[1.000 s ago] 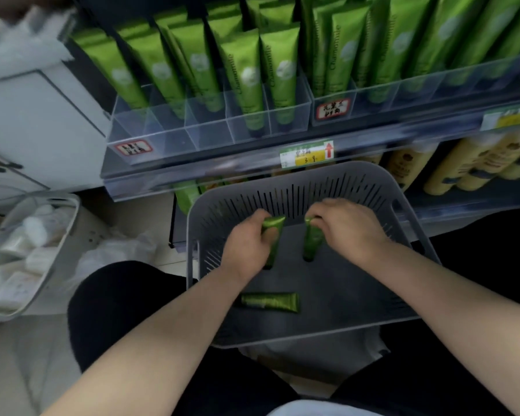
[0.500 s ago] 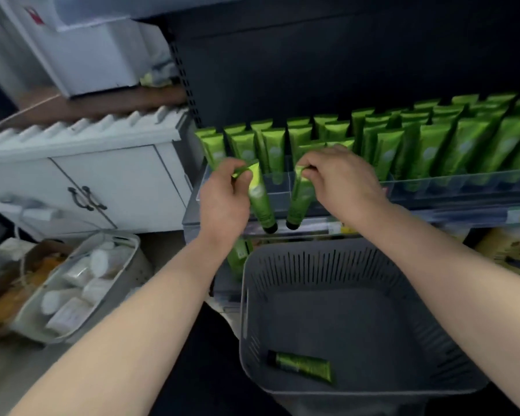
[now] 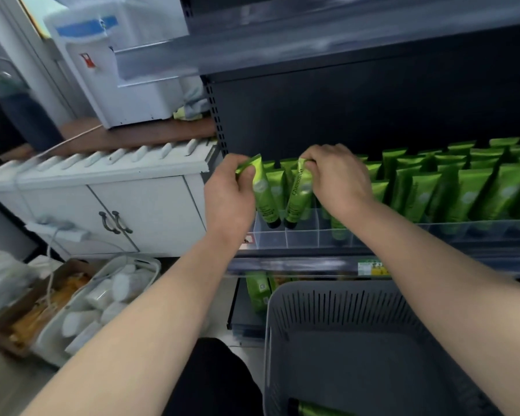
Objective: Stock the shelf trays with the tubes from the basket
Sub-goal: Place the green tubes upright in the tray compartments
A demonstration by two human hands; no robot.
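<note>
My left hand (image 3: 228,195) grips the crimped top of a green tube (image 3: 263,193), cap down, over the left end of the clear divided shelf tray (image 3: 300,239). My right hand (image 3: 336,178) pinches a second green tube (image 3: 296,198) right beside it, also cap down. Both caps reach into the tray's front compartments. Rows of the same green tubes (image 3: 463,187) fill the tray to the right. The grey slotted basket (image 3: 342,307) sits below on my lap, with one green tube (image 3: 315,411) lying in its near corner.
A white cabinet (image 3: 117,202) stands left of the dark shelf unit. On the floor at left are a white basket of white tubes (image 3: 102,301) and a brown box (image 3: 39,307). More green packs (image 3: 257,291) stand on the lower shelf.
Both hands lifted a tube each out of the basket up to the shelf tray and have now lowered the caps further into the left compartments. The view tilted upward.
</note>
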